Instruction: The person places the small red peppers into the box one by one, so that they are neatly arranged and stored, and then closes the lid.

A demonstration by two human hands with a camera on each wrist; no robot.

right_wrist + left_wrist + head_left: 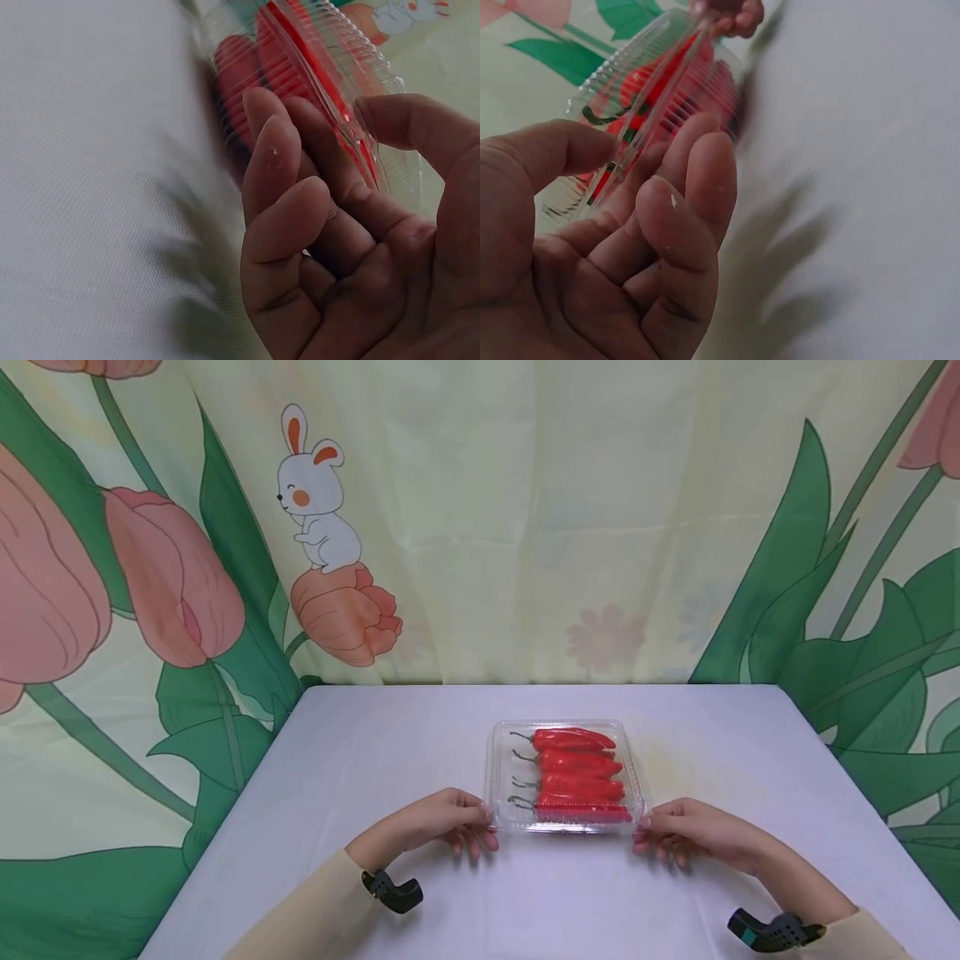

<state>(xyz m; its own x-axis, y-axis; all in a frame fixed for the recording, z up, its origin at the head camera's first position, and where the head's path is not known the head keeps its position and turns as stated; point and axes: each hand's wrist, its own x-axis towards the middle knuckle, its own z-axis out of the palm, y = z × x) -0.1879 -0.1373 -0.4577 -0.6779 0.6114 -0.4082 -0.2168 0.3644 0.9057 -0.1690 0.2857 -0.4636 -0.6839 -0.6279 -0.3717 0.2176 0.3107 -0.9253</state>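
A clear plastic clamshell box [517, 735] with its lid down is near the middle of the white table. Several red chili peppers [577, 763] lie inside it in a row, their green stems toward the left. My left hand [442, 822] pinches the box's near left corner between thumb and forefinger. At the near right corner my right hand [693, 835] pinches the rim the same way. Both wrist views show the thumb and forefinger at the seam where lid and base meet, with the other fingers loosely bent below. Shadows of the fingers fall on the cloth.
The white-covered table [390, 735] runs back to a curtain [480, 527] printed with tulips, leaves and a rabbit. A black wrist strap [392, 892] is on the left wrist, and another strap [776, 932] is on the right.
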